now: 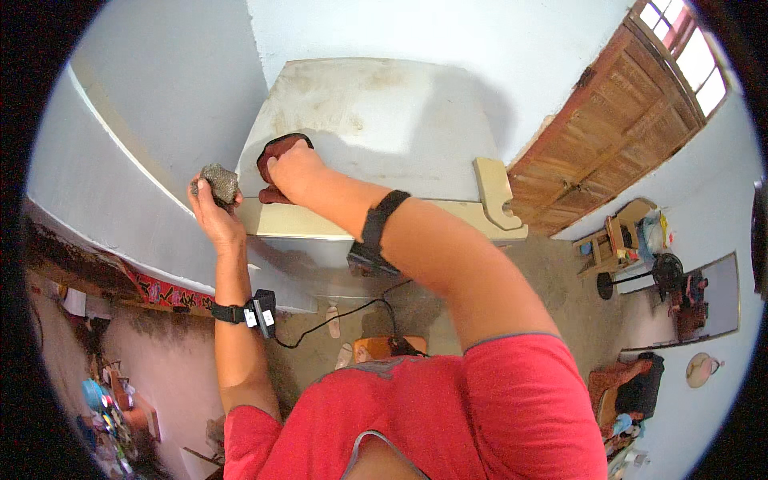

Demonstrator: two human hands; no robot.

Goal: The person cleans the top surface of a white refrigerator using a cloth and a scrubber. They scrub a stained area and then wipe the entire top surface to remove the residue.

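The top panel (372, 114) of a tall appliance, apparently a refrigerator, lies before me, off-white with brownish stains. My right hand (297, 174) presses a dark red cloth (275, 157) with black edging onto its left front part. Part of the cloth hangs by the cream front trim (360, 216). To the left, my left hand (213, 210) grips a crumpled grey-brown pad (220, 182), speckled like a scouring pad, just off the panel's corner. Its exact material is not clear. Both wrists wear black straps, and a box-shaped device (263, 315) sits on the left one.
A raised cream bracket (495, 192) stands at the trim's right end. Walls border the panel's back and left. A black cable (324, 324) runs from the left wrist device. An orange stool (414, 345), a wooden door (600, 132) and a black fan (666, 273) stand around.
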